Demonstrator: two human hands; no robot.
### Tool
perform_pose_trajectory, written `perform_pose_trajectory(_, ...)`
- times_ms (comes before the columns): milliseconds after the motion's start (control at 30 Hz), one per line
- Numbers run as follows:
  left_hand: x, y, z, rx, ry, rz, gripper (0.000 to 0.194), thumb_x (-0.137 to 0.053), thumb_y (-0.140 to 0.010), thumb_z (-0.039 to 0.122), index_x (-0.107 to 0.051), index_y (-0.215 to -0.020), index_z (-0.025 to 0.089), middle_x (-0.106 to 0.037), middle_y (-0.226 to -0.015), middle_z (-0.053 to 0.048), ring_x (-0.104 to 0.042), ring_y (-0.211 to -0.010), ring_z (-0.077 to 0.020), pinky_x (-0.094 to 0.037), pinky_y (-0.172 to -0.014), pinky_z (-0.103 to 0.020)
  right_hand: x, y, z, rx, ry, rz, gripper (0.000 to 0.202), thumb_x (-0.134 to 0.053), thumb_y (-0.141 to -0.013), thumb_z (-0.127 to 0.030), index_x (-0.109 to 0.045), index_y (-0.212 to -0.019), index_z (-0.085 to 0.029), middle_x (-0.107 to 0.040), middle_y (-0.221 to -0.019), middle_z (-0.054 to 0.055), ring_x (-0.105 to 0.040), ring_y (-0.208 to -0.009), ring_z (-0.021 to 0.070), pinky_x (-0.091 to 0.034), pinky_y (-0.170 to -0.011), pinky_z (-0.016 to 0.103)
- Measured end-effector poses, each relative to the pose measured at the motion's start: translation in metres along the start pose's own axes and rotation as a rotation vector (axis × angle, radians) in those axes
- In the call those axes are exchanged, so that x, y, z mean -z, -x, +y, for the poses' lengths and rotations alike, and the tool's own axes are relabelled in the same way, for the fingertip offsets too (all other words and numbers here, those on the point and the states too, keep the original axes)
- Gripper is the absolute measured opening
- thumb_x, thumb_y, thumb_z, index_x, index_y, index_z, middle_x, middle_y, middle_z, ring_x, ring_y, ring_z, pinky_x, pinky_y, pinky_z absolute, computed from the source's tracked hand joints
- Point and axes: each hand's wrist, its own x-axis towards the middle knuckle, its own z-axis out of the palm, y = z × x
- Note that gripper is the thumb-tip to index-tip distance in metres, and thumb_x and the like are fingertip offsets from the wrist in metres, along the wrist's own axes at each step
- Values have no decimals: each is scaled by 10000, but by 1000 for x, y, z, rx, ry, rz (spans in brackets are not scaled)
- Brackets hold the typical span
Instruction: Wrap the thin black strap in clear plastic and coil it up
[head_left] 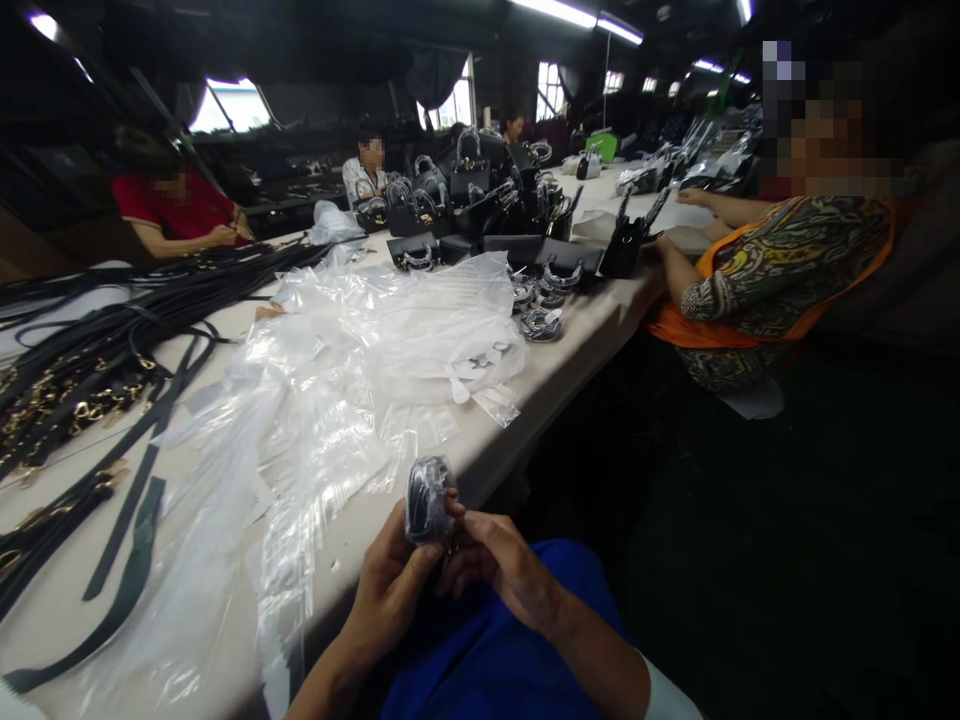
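Note:
A coiled black strap [428, 500] in clear plastic wrap is held up just off the table's front edge, over my lap. My left hand [394, 575] grips it from the left and below, thumb along its lower edge. On the other side, my right hand [495, 560] has its fingers closed at the lower right side of the wrapped coil; a bit of gold-coloured metal shows by the fingertips. Clear plastic bags [322, 440] lie in a loose heap beyond my hands. Similar wrapped coils [541, 323] sit further up the table near its right edge.
Long black straps with gold clasps [90, 390] cover the table's left side. Black handbags [480, 190] are piled at the far middle. A co-worker in an orange apron [750, 290] sits at the right edge; another in red [180, 215] works at the far left.

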Motion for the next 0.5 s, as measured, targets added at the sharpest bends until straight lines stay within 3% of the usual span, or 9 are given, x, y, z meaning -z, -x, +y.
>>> perform_pose_trajectory(100,1,3,-3,21,13,5,332,-595,-879,306,-607,-1196,211,-664,-1186,-89,-607,-1110,-289,-496,-958,-379,1,-4,-2,5,6,-26,598,-368,-927,-622,-602,-1121,-107,-638,-677,57,-624,-518,150,-508,-547,269)
perform_pose_trajectory(267,-1,6,-3,-12,6,24,335,-589,-879,315,-607,-1203,227,-686,-1084,-68,-639,-977,-256,-524,-874,-339,-2,-9,-9,4,58,-68,518,-368,-944,-598,-475,-1253,-197,-634,-693,19,-622,-474,149,-515,-478,261)
perform_pose_trajectory(433,-7,6,13,-30,9,-130,393,-545,-894,397,-575,-1239,212,-647,-996,-91,-607,-737,-207,-543,-697,-335,2,-9,-11,-39,85,-101,591,-406,-895,-657,-503,-1175,-146,-586,-603,10,-576,-415,158,-457,-393,243)
perform_pose_trajectory(500,-13,5,20,-86,-25,-187,379,-516,-903,425,-598,-1198,202,-617,-1010,-112,-595,-775,-227,-542,-746,-378,5,-9,-12,-42,89,-111,608,-416,-872,-681,-552,-1104,-135,-584,-634,29,-581,-465,166,-459,-421,259)
